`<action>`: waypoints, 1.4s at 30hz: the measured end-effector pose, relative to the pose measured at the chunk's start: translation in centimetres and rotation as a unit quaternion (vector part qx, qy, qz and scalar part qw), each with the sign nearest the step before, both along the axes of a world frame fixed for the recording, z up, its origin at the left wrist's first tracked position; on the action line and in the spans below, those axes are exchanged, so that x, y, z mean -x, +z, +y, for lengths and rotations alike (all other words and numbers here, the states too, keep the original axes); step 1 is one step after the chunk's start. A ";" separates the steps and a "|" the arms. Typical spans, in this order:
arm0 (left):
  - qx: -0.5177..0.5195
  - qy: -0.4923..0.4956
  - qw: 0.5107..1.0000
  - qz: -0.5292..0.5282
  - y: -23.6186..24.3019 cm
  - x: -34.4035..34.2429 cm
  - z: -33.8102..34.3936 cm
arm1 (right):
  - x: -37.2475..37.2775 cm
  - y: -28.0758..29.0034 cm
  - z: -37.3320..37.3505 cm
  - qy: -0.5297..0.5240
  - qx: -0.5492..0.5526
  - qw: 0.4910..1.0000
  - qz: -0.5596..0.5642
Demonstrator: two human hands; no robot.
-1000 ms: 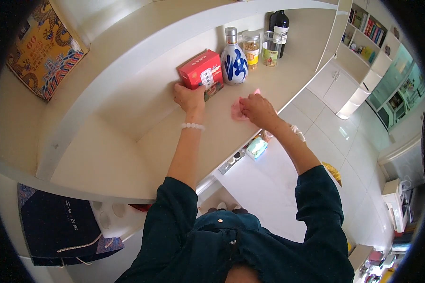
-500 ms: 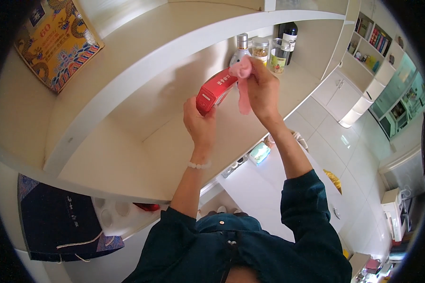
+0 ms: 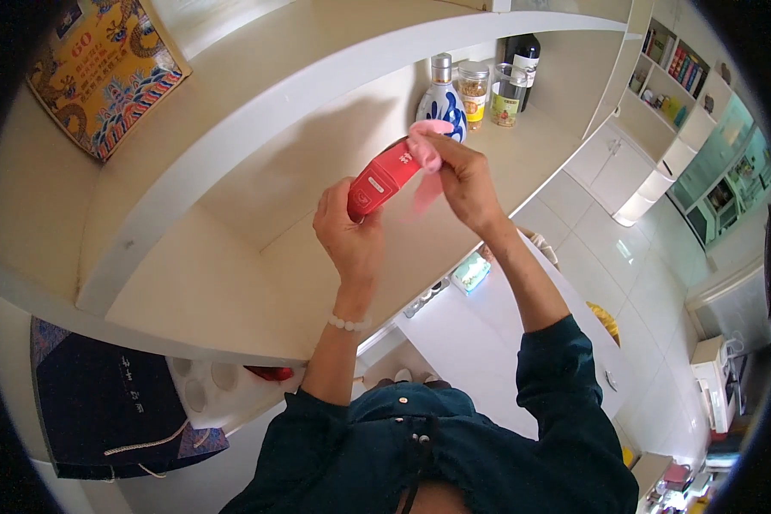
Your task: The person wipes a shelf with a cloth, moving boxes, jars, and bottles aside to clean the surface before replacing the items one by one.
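Gripping a red box [image 3: 381, 177] inside the shelf edge [image 3: 538, 187] is the left hand [image 3: 349, 233]; right hand [image 3: 471, 186] pinches pink cloth [image 3: 426, 152].

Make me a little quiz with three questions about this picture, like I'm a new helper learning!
1. True or false: the left hand is holding the red box.

2. What is the right hand holding?
A) a spoon
B) a pink cloth
C) a pencil

3. Fill in the gap: the white beaded bracelet is on the person's ____ wrist.

Key: 1. True. 2. B. 3. left.
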State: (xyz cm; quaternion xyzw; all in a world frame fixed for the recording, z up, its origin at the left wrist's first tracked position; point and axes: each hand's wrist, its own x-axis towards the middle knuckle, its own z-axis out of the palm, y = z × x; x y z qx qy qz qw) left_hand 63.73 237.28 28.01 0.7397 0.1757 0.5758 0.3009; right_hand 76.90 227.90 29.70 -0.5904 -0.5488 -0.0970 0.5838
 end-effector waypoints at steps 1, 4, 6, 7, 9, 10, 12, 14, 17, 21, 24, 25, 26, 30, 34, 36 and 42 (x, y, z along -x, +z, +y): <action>0.001 -0.004 1.000 -0.001 0.1 0.0 -0.3 | -0.6 -0.4 -0.1 -0.041 -0.001 0.999 0.007; 0.026 -0.009 1.000 -0.003 0.1 0.2 -0.3 | 0.0 0.7 -0.6 -0.092 0.026 0.995 -0.002; 0.231 -0.109 0.965 -0.062 0.2 0.3 -0.2 | 0.4 0.9 -0.7 -0.075 -0.061 0.973 0.209; 0.235 -0.115 0.964 -0.055 0.4 0.4 -0.2 | 0.4 0.4 -1.0 -0.109 -0.032 0.975 0.191; 0.242 -0.128 0.960 -0.065 0.4 0.2 -0.2 | 2.6 -0.2 0.2 -0.104 -0.084 0.978 0.157; 0.250 -0.139 0.955 -0.074 0.4 0.2 -0.2 | 3.8 -0.7 1.1 -0.097 -0.136 0.978 0.122; 0.260 -0.130 0.955 -0.059 0.7 0.0 -0.7 | 4.7 -2.2 2.4 -0.179 -0.054 0.976 -0.112; 0.269 -0.123 0.954 -0.047 1.1 -0.1 -0.9 | 6.5 -3.3 2.8 -0.065 -0.058 0.994 -0.064; 0.332 -0.127 0.925 -0.135 1.2 1.0 0.0 | 8.5 -4.2 1.7 0.004 0.004 0.998 -0.070; 0.302 -0.117 0.938 -0.125 0.6 1.4 -0.1 | 7.4 -5.8 0.3 -0.035 0.001 0.993 -0.114; 0.340 -0.147 0.911 -0.179 1.5 1.6 -1.1 | 5.0 -6.6 0.4 0.155 -0.169 0.913 0.336; 0.369 -0.188 0.891 -0.189 1.5 1.8 -1.3 | 3.1 -6.7 -0.4 0.063 -0.106 0.943 0.308; 0.366 -0.191 0.891 -0.189 1.6 2.0 -1.4 | 1.7 -6.2 -1.0 0.103 -0.097 0.896 0.421; 0.449 -0.300 0.832 -0.123 0.7 2.2 -2.0 | 1.1 -1.0 -2.6 0.291 -0.143 0.746 0.582; 0.471 -0.415 0.774 -0.083 0.1 2.4 -2.2 | 3.2 -0.4 -3.0 0.281 -0.033 0.735 0.616; 0.472 -0.389 0.784 -0.105 0.5 2.4 -2.7 | 4.4 -1.6 -3.2 0.297 -0.029 0.722 0.624; 0.463 -0.344 0.805 -0.140 0.3 3.4 -2.2 | 6.6 -4.4 -3.8 0.366 -0.031 0.662 0.653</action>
